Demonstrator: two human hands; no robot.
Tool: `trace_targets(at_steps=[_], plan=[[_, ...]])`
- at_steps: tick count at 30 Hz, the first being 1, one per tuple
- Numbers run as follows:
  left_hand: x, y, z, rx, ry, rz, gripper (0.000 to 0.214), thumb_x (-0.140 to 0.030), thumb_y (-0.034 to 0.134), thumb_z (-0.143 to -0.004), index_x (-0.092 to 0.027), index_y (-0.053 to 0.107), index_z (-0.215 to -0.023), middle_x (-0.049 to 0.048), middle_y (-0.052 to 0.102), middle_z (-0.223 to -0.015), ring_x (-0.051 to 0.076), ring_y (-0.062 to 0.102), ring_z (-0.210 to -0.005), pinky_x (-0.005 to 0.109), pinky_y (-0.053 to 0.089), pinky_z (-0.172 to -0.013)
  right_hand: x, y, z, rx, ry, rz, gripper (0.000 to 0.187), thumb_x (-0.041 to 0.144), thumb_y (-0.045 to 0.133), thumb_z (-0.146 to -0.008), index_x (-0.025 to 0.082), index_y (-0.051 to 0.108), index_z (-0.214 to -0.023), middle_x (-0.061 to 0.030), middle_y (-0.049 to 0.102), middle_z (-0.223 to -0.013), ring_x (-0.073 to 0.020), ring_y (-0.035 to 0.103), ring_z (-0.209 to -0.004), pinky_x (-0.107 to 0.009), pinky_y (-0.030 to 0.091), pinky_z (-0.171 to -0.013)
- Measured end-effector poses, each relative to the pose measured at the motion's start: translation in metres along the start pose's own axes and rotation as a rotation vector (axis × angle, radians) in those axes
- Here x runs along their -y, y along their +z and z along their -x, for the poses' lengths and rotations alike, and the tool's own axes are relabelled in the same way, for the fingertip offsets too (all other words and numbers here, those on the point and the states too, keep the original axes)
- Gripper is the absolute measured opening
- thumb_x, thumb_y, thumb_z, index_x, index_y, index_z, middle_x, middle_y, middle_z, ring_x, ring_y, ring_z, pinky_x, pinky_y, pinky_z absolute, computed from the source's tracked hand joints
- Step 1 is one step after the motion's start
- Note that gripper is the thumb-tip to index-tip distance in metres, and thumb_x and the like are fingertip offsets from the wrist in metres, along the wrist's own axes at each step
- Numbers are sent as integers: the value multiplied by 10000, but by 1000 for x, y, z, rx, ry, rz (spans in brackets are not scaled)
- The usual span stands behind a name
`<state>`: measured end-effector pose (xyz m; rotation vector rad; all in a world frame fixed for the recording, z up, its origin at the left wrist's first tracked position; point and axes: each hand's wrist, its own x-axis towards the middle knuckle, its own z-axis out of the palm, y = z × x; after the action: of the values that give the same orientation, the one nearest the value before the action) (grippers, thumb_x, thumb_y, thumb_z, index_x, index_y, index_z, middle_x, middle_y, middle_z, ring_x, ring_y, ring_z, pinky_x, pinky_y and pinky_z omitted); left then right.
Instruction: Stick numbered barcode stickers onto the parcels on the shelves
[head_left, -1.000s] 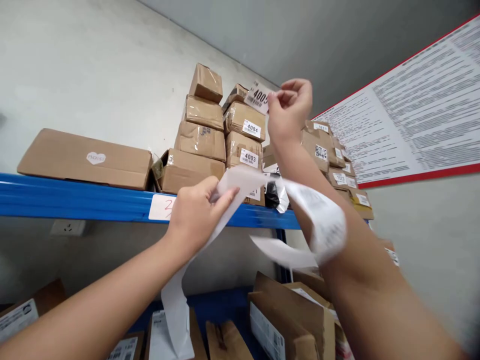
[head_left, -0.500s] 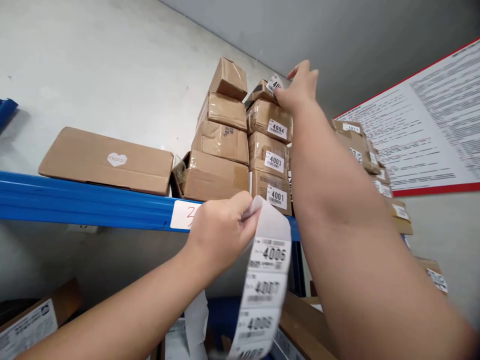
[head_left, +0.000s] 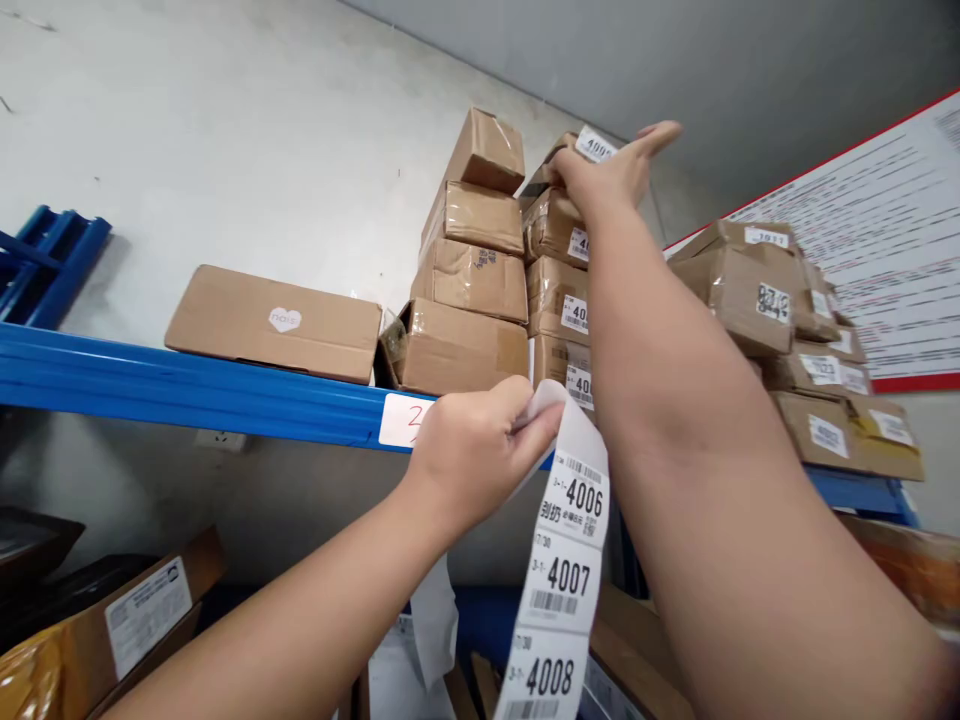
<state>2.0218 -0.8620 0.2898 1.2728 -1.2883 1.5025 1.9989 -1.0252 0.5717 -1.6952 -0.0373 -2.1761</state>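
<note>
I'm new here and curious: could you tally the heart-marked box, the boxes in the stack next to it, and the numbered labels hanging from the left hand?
Heart-marked box: 1
Boxes in the next stack: 4
Numbered labels showing: 3
Total: 8

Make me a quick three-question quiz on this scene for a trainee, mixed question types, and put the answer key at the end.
1. Multiple choice: What does the left hand hold?
a) a roll of tape
b) a strip of printed labels
c) a pair of scissors

2. True or false: The right hand is lower in the picture than the left hand.

3. Fill in the blank: Reading down the hanging strip, the large numbers are 4006, ____, 4008.

Key:
1. b
2. False; the right hand is higher, up at a topmost box.
3. 4007
</note>
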Motion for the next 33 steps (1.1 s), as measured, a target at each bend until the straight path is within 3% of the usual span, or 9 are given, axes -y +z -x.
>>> trace_targets(at_steps=[3,6,13,15,17,18,21,25,33], plan=[[1,1,0,-11,27,-60,377,-276,490,-833,-204,234,-565,-73,240,-491,79,232,-450,220,184,-463,-1,-17,6,-282,2,-41,800,414,742,-657,71,256,-1192,-166,449,-1172,-173,448,-983,-350,340,-916],[3,1,-1,-9,41,-97,366,-261,508,-808,-202,251,-555,-79,253,-479,74,243,-437,216,194,-460,-6,-47,25,-480,-293,-85,776,440,818,-545,159,356,-1101,-137,445,-1147,-166,408,-997,-322,337,-956],[-3,-17,-2,132,34,20,489,-386,342,-962,-164,498,-556,-8,527,-531,99,505,-512,220,326,-526,-16,-144,149,-523,-697,107,690,462,729,-660,163,388,-1180,-150,371,-1221,-300,359,-1221,-537,310,-1013],[-17,-28,5,128,9,44,503,-382,331,-972,-151,613,-626,26,630,-612,120,587,-595,221,375,-571,-17,-171,199,-480,-699,175,649,445,704,-689,187,387,-1193,-145,343,-1263,-324,337,-1260,-577,306,-1013],[-38,-39,18,123,15,-4,365,-364,407,-947,-160,704,-892,18,669,-650,124,604,-599,216,381,-566,-17,-193,247,-445,-675,223,641,430,703,-684,202,395,-1198,-138,336,-1290,-344,335,-1279,-594,318,-1008],[-50,-43,27,148,38,-28,322,-343,452,-923,-177,668,-1096,0,671,-649,117,592,-564,209,369,-542,-17,-203,270,-417,-645,241,648,427,708,-678,208,398,-1204,-137,330,-1307,-350,339,-1281,-596,331,-1002],[-86,-52,57,333,129,-39,674,-279,525,-851,-229,273,-1474,-63,649,-615,96,536,-446,187,322,-470,-13,-224,330,-337,-520,251,677,409,732,-657,209,410,-1218,-141,335,-1334,-353,351,-1285,-574,376,-983],[-121,-54,91,570,187,-42,796,-261,512,-832,-279,83,-1502,-76,660,-637,134,601,-481,199,328,-466,-5,-241,385,-266,-357,243,688,367,756,-633,189,438,-1216,-151,378,-1321,-343,376,-1277,-565,365,-1011],[-153,-65,118,851,39,-37,774,-267,438,-832,-243,68,-1511,-31,683,-663,218,660,-572,267,411,-508,13,-268,438,-182,-181,262,664,371,746,-657,189,436,-1216,-173,363,-1334,-342,383,-1275,-557,386,-993]])
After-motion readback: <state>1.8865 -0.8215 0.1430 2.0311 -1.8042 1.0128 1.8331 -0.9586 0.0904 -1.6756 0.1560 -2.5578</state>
